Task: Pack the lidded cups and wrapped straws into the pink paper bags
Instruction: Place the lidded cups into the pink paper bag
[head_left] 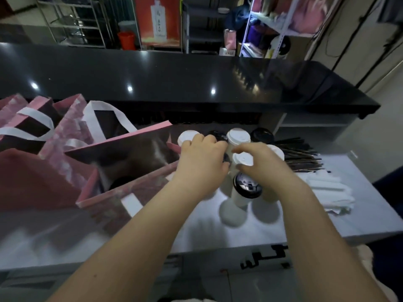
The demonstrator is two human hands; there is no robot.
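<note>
The right hand (259,164) pinched a white-lidded cup (243,159); the left hand's (202,159) hold I could not tell. Lifting carelessly might knock over the black-lidded cup (247,186) just beneath the grip.

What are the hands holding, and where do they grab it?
The right hand pinches a white-lidded cup by its lid rim. The left hand curls round a black-lidded cup at the lid, which is mostly hidden.

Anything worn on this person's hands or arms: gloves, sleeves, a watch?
No. The left hand and right hand are bare, with no gloves or rings visible. Both forearms are uncovered to the frame edge: no sleeves, watch or bracelet.
</note>
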